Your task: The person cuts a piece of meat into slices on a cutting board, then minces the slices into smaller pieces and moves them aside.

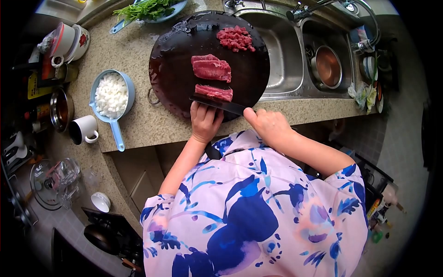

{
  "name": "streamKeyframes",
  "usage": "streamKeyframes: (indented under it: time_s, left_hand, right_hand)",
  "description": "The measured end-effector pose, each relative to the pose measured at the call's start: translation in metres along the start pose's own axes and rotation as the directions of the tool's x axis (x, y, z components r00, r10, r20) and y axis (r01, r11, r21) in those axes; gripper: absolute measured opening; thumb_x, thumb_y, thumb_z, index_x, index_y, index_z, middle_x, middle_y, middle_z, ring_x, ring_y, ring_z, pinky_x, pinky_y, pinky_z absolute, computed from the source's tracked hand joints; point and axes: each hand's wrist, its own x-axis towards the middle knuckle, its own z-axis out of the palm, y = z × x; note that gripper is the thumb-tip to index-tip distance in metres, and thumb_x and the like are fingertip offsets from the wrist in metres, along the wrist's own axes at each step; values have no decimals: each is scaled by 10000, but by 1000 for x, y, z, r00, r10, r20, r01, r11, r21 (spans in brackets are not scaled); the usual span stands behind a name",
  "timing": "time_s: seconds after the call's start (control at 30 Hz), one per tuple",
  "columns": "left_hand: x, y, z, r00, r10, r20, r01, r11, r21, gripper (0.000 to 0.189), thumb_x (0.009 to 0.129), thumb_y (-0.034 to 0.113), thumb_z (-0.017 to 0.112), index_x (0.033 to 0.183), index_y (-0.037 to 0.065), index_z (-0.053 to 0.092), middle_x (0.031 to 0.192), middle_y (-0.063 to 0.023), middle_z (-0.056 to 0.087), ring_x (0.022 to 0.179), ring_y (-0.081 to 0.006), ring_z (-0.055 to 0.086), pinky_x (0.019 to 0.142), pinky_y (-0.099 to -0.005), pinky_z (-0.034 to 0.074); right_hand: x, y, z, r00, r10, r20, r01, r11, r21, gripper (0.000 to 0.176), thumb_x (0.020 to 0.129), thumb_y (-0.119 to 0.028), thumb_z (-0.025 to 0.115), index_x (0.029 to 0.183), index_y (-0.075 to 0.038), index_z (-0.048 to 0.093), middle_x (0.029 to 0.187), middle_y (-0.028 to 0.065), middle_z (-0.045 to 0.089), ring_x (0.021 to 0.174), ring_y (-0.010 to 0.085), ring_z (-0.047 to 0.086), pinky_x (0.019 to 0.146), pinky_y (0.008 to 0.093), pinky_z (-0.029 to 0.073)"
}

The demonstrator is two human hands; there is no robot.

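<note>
Patterned garment (249, 212) nearest | right grip (270, 124)—clamped on knife (226, 106)! | left grip (205, 121) beside it—can't tell hold | meat strip (213, 91) alongside

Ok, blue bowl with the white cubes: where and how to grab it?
By the handle, probably from the person's side: it juts from the blue bowl toward the front edge of the counter, clear of the white cubes. Heaped contents suggest keeping it level.

The round chopping board (175, 69) looked glossy.
The 2-basin sink (282, 60) was shiny metal, the handled bowl (118, 135) smooth plastic, the countertop (143, 125) stone-like, the floral top (254, 210) matt cloth.
</note>
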Motion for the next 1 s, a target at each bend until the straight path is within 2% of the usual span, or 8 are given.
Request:
streamKeyframes:
  time_s: [0.37,0.6,0.67,1.0]
  left_hand:
    - [1,0,1,1000,2,-3,-2,1000,3,442,692,95,784,1119,18,694,1195,-156,622,1177,-386,554,1069,-516,389]
    - [5,0,0,1000,-6,-17,6,1000,-7,448,675,100,789,1108,26,703,1184,-150,632,1157,-386,564,1050,-502,399]
    - [8,1,-1,1000,-12,-10,12,1000,-5,390,671,94,784,1050,39,707,1129,-139,622,1133,-408,545,1018,-495,436]
    - [9,1,0,999,-34,-30,32,998,-56,423,662,128,807,1061,30,708,1126,-137,634,1120,-381,563,1011,-494,438]
  right_hand:
    - [2,4,1,999,-30,-18,30,1000,5,193,861,-87,567,1024,-66,466,764,140,619,668,317,682,555,415,547]
    - [6,1,1,999,11,39,-11,1000,3,193,865,-92,565,1026,-64,462,766,144,626,677,317,692,561,425,554]
    - [7,-2,-2,997,17,72,-19,999,26,204,867,-93,563,1038,-51,459,768,156,629,672,336,692,556,438,557]
    - [31,-19,-3,997,-16,75,11,998,69,265,863,-82,562,1082,-16,429,779,197,637,674,368,687,559,455,560]
